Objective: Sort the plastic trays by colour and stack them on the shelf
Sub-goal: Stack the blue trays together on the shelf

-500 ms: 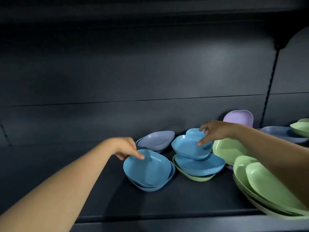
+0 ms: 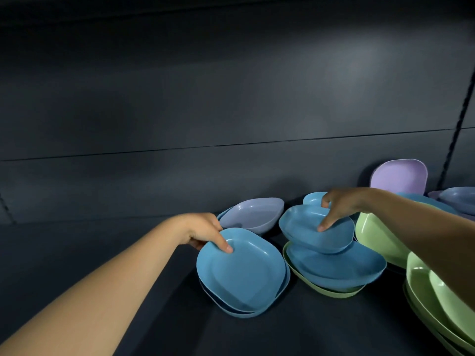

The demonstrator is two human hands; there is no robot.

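Smooth plastic trays on a dull dark shelf.

The blue tray (image 2: 241,273) near the middle of the frame is smooth plastic with a soft shine, and light glints along its rim. The second blue tray (image 2: 308,229) just to its right looks the same, a bit less shiny. The green trays (image 2: 434,291) at the lower right are glossy plastic with bright streaks of light. The purple tray (image 2: 398,176) at the upper right is smooth and only a little shiny. The shelf (image 2: 128,317) and the back wall (image 2: 205,98) are dark, flat and matt, with a faint pale glow on the wall.
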